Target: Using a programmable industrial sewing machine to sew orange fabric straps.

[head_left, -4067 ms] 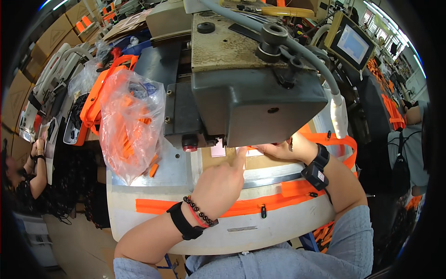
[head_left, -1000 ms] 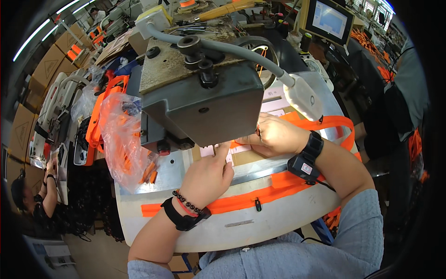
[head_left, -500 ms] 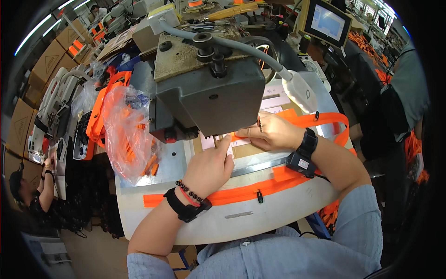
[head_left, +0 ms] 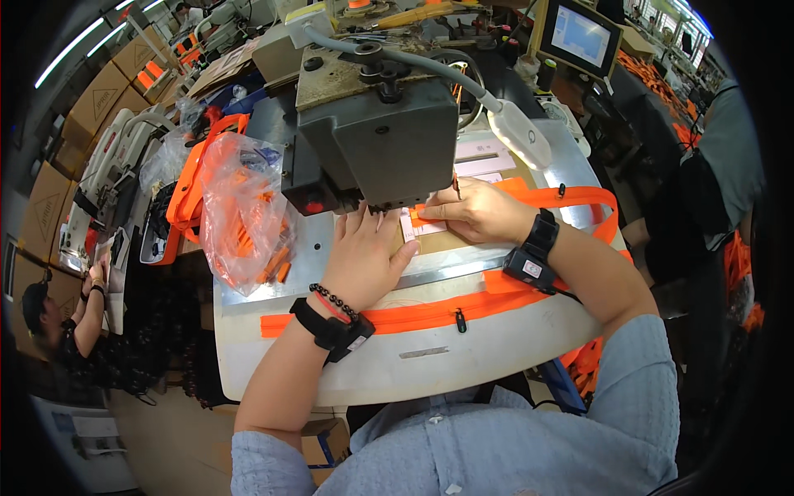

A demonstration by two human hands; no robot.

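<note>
My left hand (head_left: 366,252) lies flat with its fingers spread, on the pale template under the sewing machine head (head_left: 376,145). Its fingertips are partly hidden below the machine. Close by on the right, my right hand (head_left: 480,211) has its fingers together, pressing a small orange end piece down on the template (head_left: 451,241). An orange zipper (head_left: 571,197) comes out behind that hand, loops round to the right and passes under my right forearm. Its near stretch runs along the table's front, with a black zipper pull (head_left: 461,321) hanging from it.
A clear plastic bag (head_left: 244,215) with orange pieces stands left of the machine. A white lamp (head_left: 519,136) on a bent grey neck hangs over the right side. A screen (head_left: 581,37) stands at the back right. Another person (head_left: 62,318) works at the far left.
My left hand has gone from a pointing finger to a flat, spread hand, further under the machine head. My right hand stays at the orange piece. The whole view has shifted slightly.
</note>
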